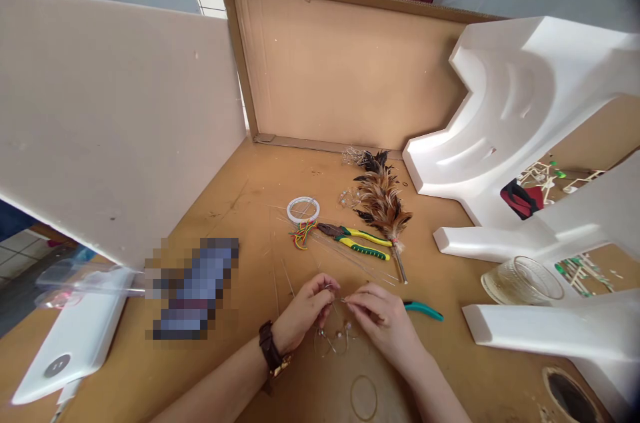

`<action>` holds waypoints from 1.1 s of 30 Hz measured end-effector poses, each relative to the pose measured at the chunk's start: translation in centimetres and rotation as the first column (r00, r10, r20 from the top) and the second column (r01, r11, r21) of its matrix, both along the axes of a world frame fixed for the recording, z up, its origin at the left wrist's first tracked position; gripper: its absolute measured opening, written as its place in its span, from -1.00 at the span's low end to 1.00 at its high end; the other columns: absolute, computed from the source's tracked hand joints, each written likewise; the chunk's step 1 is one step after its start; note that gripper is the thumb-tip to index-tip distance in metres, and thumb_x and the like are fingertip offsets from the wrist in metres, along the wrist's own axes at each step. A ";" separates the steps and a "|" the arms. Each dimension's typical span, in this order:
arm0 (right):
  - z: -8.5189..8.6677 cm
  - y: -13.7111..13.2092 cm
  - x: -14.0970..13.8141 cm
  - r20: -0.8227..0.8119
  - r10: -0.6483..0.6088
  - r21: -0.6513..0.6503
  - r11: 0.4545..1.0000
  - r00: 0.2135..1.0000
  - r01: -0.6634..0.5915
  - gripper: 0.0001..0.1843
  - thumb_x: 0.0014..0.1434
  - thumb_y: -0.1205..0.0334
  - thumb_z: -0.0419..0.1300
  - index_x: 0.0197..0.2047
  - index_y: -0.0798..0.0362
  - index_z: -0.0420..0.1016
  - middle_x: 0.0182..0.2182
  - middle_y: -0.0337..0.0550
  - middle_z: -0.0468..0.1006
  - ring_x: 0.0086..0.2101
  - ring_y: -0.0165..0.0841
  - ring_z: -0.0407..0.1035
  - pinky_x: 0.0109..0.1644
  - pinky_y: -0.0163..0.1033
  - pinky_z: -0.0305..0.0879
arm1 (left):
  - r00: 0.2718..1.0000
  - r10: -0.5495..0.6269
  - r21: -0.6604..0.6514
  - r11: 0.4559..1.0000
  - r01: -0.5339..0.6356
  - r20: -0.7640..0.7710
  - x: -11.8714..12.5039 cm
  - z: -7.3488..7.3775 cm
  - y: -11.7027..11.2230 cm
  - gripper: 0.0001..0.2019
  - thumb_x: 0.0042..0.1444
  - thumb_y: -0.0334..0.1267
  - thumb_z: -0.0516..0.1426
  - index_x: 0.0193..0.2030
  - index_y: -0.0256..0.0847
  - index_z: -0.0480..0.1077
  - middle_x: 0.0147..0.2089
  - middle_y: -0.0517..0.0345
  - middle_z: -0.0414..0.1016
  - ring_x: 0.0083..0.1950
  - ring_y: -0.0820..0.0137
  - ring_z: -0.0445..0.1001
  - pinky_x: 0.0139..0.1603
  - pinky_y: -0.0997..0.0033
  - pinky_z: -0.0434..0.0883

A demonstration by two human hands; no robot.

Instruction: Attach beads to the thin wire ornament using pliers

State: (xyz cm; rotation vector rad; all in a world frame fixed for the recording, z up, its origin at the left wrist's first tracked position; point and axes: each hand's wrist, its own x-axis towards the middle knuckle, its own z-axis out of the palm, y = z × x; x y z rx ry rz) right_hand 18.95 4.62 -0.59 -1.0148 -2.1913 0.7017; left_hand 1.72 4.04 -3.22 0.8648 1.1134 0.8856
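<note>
My left hand [316,300], with a dark watch on the wrist, has its thumb and fingers pinched on thin wire [336,303]. Close by on the right, the fingertips of my right hand [383,316] pinch the same fine wire, or a piece joined to it; its exact shape is too small to tell. Below the fingers are wire loops with small clear beads [340,336]. Under my right hand a teal-handled tool [425,310] sticks out, its head hidden. Beyond the hands lie pliers [360,241] with yellow and green handles, and several straight thin wires.
Farther back are a feather duster [383,200], a white ring [303,210], coloured cords [301,235] and more beaded wire [349,198]. White foam [505,103] with a glass [523,281] stands right. Cardboard [350,63] walls the back; a blurred-out dark object [200,290] lies left.
</note>
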 end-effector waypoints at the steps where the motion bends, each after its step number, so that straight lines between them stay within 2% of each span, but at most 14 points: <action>1: -0.1 0.0 0.0 0.026 0.001 0.014 1.000 1.000 -0.002 -0.77 0.20 0.29 0.02 -0.24 -0.01 0.52 -0.34 -0.09 0.50 -0.37 -0.38 0.38 -0.31 -0.32 0.30 | 1.000 -0.001 0.002 1.000 0.001 -0.001 0.0 -0.1 0.0 -0.86 -0.04 -0.26 0.04 -0.31 -0.22 0.26 -0.66 0.41 0.14 -0.69 0.61 0.06 -0.69 0.65 0.10; 5: -0.1 -0.1 -0.3 0.085 0.010 0.006 1.000 0.996 -0.010 -0.76 0.20 0.30 0.02 -0.24 -0.01 0.52 -0.35 -0.10 0.50 -0.37 -0.37 0.37 -0.32 -0.31 0.28 | 0.999 0.019 0.058 0.998 -0.017 -0.041 0.0 -0.3 0.1 -0.90 -0.05 -0.27 0.03 -0.38 -0.24 0.28 -0.67 0.40 0.14 -0.69 0.60 0.07 -0.70 0.63 0.10; 8: 0.1 0.0 -0.4 0.029 0.028 -0.087 0.996 0.999 -0.026 -0.79 0.19 0.29 0.04 -0.26 0.00 0.52 -0.37 -0.13 0.48 -0.37 -0.38 0.35 -0.31 -0.32 0.26 | 0.998 0.018 0.072 0.997 -0.014 -0.057 0.0 -0.3 0.0 -0.91 -0.05 -0.26 0.04 -0.41 -0.24 0.27 -0.66 0.39 0.14 -0.68 0.60 0.09 -0.69 0.63 0.11; 12: 0.6 0.0 -0.2 -0.092 -0.042 -0.235 0.972 0.995 0.019 -0.84 0.16 0.23 0.09 -0.34 0.03 0.50 -0.45 -0.18 0.43 -0.45 -0.42 0.30 -0.39 -0.35 0.21 | 0.995 -0.094 0.042 0.995 0.095 -0.015 -0.4 0.3 0.0 -0.86 -0.04 -0.23 0.07 -0.36 -0.24 0.28 -0.62 0.36 0.20 -0.66 0.59 0.14 -0.66 0.61 0.15; 16: 1.0 0.2 0.0 -0.148 -0.149 -0.344 0.935 0.978 0.091 -0.82 0.11 0.15 0.14 -0.39 0.05 0.50 -0.52 -0.22 0.39 -0.50 -0.44 0.25 -0.44 -0.35 0.18 | 0.981 -0.187 0.082 0.980 0.182 0.051 -1.0 1.1 0.1 -0.81 -0.03 -0.20 0.13 -0.31 -0.27 0.33 -0.47 0.24 0.34 -0.53 0.55 0.31 -0.47 0.53 0.30; 19: 1.1 0.3 0.2 -0.168 -0.192 -0.407 0.907 0.967 0.110 -0.78 0.09 0.08 0.15 -0.40 0.05 0.50 -0.56 -0.24 0.38 -0.52 -0.44 0.23 -0.46 -0.35 0.17 | 0.982 -0.178 0.138 0.976 0.168 0.064 -1.4 1.4 0.1 -0.79 -0.02 -0.18 0.16 -0.31 -0.28 0.37 -0.40 0.18 0.39 -0.42 0.51 0.35 -0.33 0.49 0.33; 21: 1.2 0.3 0.3 -0.181 -0.204 -0.422 0.900 0.962 0.111 -0.76 0.08 0.07 0.15 -0.40 0.05 0.50 -0.58 -0.26 0.37 -0.53 -0.45 0.22 -0.47 -0.36 0.16 | 0.981 -0.179 0.153 0.974 0.167 0.071 -1.4 1.5 0.1 -0.79 -0.01 -0.15 0.16 -0.34 -0.29 0.37 -0.42 0.18 0.39 -0.43 0.51 0.34 -0.33 0.48 0.33; 25: 1.3 0.1 0.3 -0.192 -0.195 -0.364 0.924 0.962 0.115 -0.79 0.10 0.10 0.14 -0.40 0.05 0.49 -0.56 -0.24 0.36 -0.52 -0.44 0.21 -0.46 -0.35 0.17 | 0.969 -0.226 0.155 0.966 0.209 0.104 -1.4 1.4 0.0 -0.76 0.03 -0.11 0.13 -0.33 -0.28 0.34 -0.47 0.22 0.33 -0.50 0.54 0.30 -0.42 0.50 0.30; 29: 1.2 -0.1 0.1 -0.166 -0.142 -0.221 0.970 0.976 0.103 -0.82 0.16 0.16 0.09 -0.36 0.03 0.48 -0.51 -0.21 0.38 -0.50 -0.43 0.25 -0.43 -0.34 0.18 | 0.966 -0.226 0.144 0.968 0.208 0.127 -1.3 1.2 0.0 -0.77 0.06 -0.12 0.12 -0.33 -0.27 0.34 -0.51 0.26 0.28 -0.54 0.56 0.25 -0.47 0.53 0.26; 33: 1.3 -0.1 0.1 -0.125 -0.039 -0.082 0.996 0.991 0.029 -0.80 0.21 0.22 0.02 -0.28 0.02 0.46 -0.41 -0.13 0.43 -0.39 -0.38 0.32 -0.33 -0.31 0.24 | 0.963 -0.219 0.121 0.972 0.201 0.156 -1.4 0.9 0.1 -0.77 0.06 -0.11 0.11 -0.34 -0.28 0.35 -0.50 0.23 0.31 -0.53 0.56 0.25 -0.46 0.52 0.25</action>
